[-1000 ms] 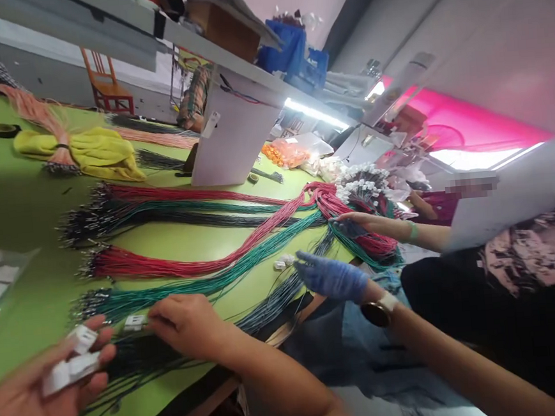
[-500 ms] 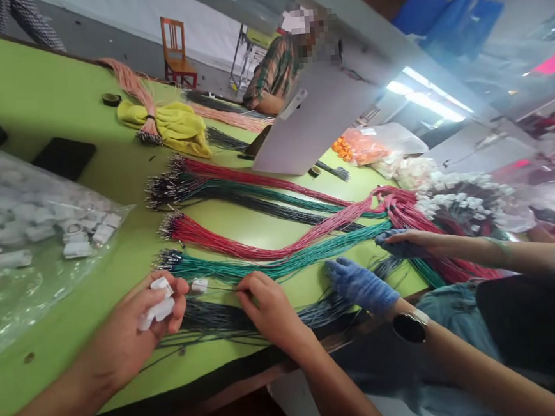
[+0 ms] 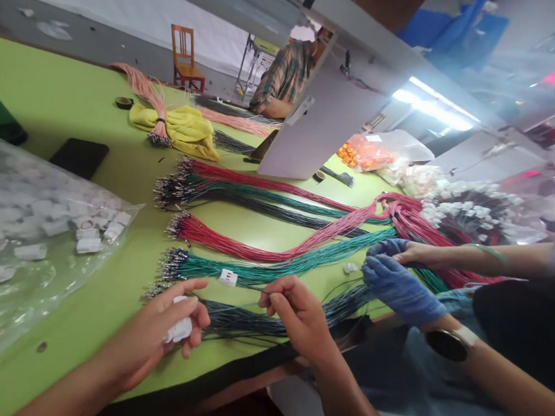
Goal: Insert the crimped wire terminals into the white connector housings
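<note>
White connectors [image 3: 180, 330] rest in my left hand [image 3: 159, 329], whose fingers curl loosely round them, with the index finger stretched out. My right hand [image 3: 292, 309] pinches a thin dark wire, and a white connector [image 3: 228, 276] hangs at the wire's left end, above the green wires. Beneath both hands lies a bundle of dark wires [image 3: 248, 318]. The green wire bundle [image 3: 301, 264] and the red wire bundle [image 3: 227, 243] stretch across the table behind them, with metal terminals at their left ends.
On the left are a plastic bag of white connectors [image 3: 31, 253] and a black phone [image 3: 80, 158]. A co-worker's blue-gloved hands [image 3: 399, 288] work close at the right. A yellow cloth [image 3: 185, 135] and a grey panel [image 3: 310, 135] stand farther back on the green table [image 3: 57, 91].
My right hand has moved right with the wire, and the connector has come away from my left hand. My left index finger has straightened. The co-worker's gloved hands have come together.
</note>
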Demonstrator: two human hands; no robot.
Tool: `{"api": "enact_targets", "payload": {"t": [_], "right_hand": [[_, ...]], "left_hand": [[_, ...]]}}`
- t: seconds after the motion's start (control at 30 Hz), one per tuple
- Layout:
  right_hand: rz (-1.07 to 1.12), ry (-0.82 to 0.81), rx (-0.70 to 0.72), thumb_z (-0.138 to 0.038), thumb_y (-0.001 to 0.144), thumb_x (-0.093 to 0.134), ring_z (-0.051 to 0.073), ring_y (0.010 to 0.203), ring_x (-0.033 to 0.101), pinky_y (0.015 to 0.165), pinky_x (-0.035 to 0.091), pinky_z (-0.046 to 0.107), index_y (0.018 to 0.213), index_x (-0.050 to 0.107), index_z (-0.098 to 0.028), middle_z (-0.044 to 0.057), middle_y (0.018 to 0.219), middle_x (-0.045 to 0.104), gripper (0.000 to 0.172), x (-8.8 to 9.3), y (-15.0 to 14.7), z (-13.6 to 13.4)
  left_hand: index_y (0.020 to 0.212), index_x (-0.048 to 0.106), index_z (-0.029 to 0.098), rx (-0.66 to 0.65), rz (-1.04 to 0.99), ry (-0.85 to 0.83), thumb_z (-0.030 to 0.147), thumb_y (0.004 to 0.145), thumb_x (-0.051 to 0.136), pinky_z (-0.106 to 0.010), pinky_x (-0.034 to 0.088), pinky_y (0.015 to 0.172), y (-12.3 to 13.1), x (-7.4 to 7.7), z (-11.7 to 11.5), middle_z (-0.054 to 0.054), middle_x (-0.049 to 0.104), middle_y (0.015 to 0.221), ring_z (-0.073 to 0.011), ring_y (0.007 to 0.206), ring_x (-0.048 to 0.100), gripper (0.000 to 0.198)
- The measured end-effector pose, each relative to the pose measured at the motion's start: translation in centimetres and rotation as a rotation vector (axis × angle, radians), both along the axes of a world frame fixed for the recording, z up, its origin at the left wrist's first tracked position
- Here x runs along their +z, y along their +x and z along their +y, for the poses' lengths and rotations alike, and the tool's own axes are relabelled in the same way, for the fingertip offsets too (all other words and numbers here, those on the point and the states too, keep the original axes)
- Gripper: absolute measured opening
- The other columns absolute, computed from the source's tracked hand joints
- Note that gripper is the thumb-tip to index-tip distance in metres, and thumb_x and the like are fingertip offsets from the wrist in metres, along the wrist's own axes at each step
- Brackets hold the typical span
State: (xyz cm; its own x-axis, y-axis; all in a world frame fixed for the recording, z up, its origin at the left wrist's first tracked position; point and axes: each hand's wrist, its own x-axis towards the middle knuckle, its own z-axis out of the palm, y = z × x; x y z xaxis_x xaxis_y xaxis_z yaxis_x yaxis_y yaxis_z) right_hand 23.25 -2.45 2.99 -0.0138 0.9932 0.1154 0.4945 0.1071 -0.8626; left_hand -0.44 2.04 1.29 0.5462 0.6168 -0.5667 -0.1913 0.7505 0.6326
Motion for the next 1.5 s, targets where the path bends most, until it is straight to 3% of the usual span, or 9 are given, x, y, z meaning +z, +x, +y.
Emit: {"api": "enact_targets", "payload": {"t": [0.13,0.33,0.57,0.77,0.83,0.93,1.03,1.23,1.5], "right_hand": [[-0.041,-0.005,0.155,-0.026,0.094,0.045,0.014,0.073,0.060,0.068,0.049,0.028,0.087,0.054,-0.021,0.005,0.083,0.063,0.012,0.4,-0.2,-0.5],[-0.077,-0.117,0.299,-0.026,0.089,0.050,0.014,0.071,0.055,0.067,0.045,0.025,0.086,0.055,-0.020,0.002,0.077,0.060,0.009,1.0,-0.9,-0.1],[-0.040,-0.263,0.185,-0.029,0.082,0.061,0.008,0.055,0.044,0.052,0.038,0.019,0.082,0.058,-0.018,-0.004,0.064,0.050,0.011,2.0,-0.5,1.1],[-0.127,-0.011,-0.011,-0.029,0.082,0.063,0.011,0.054,0.048,0.049,0.039,0.023,0.079,0.064,-0.021,-0.002,0.060,0.055,0.009,5.0,1.2,2.0],[-0.127,0.038,0.047,-0.026,0.082,0.064,0.012,0.056,0.052,0.051,0.042,0.023,0.081,0.066,-0.022,0.000,0.065,0.060,0.005,6.5,0.1,1.9],[-0.047,-0.012,0.359,-0.025,0.084,0.064,0.012,0.065,0.060,0.059,0.049,0.023,0.086,0.068,-0.025,0.000,0.074,0.067,0.005,7.7,-3.0,1.6],[0.084,-0.122,0.565,-0.025,0.088,0.060,0.011,0.072,0.064,0.068,0.051,0.022,0.086,0.067,-0.023,0.000,0.080,0.069,0.008,6.3,-5.6,1.9],[-0.070,-0.087,0.069,-0.022,0.090,0.050,0.011,0.064,0.057,0.063,0.047,0.022,0.089,0.062,-0.018,-0.001,0.072,0.063,0.013,0.6,-4.6,2.7],[-0.071,-0.114,0.172,-0.023,0.084,0.061,0.010,0.058,0.049,0.056,0.041,0.021,0.088,0.064,-0.018,-0.002,0.067,0.057,0.008,-0.1,-3.5,1.6]], "left_hand": [[0.133,0.043,0.018,-0.060,-0.038,0.007,0.039,0.082,0.062,-0.024,0.042,0.047,0.4,-0.1,-0.3,-0.005,0.067,0.080,-0.0129,0.056,0.056,0.058],[0.097,0.063,0.016,-0.069,-0.020,0.104,0.038,0.076,0.069,-0.023,0.044,0.048,0.3,-0.4,-0.6,-0.003,0.065,0.074,-0.0126,0.056,0.057,0.031],[0.083,0.060,0.021,-0.104,0.106,0.347,0.034,0.074,0.068,-0.026,0.048,0.052,0.0,0.6,-2.2,0.000,0.063,0.063,-0.0155,0.053,0.057,0.018],[0.089,0.065,0.021,-0.130,0.096,0.421,0.041,0.075,0.067,-0.027,0.047,0.055,-0.3,0.0,-2.7,-0.001,0.063,0.062,-0.0166,0.056,0.058,0.025],[0.091,0.063,0.020,-0.121,0.077,0.335,0.044,0.076,0.067,-0.027,0.047,0.054,0.0,-0.7,-2.4,0.000,0.062,0.061,-0.0164,0.055,0.057,0.029],[0.093,0.062,0.019,-0.057,0.059,0.250,0.047,0.074,0.068,-0.025,0.044,0.052,0.5,-1.4,-1.8,0.001,0.061,0.060,-0.0146,0.053,0.055,0.034],[0.091,0.063,0.018,-0.029,0.010,0.192,0.047,0.072,0.070,-0.024,0.043,0.054,0.6,-1.5,-1.4,0.002,0.061,0.061,-0.0133,0.054,0.055,0.035],[0.093,0.061,0.017,0.036,0.009,0.065,0.043,0.072,0.072,-0.022,0.042,0.047,0.8,-1.4,-1.1,0.002,0.061,0.064,-0.0123,0.054,0.055,0.035],[0.091,0.062,0.018,0.038,-0.002,0.066,0.042,0.073,0.071,-0.022,0.043,0.047,0.9,-1.6,-1.1,0.001,0.061,0.065,-0.0118,0.054,0.056,0.032]]}}
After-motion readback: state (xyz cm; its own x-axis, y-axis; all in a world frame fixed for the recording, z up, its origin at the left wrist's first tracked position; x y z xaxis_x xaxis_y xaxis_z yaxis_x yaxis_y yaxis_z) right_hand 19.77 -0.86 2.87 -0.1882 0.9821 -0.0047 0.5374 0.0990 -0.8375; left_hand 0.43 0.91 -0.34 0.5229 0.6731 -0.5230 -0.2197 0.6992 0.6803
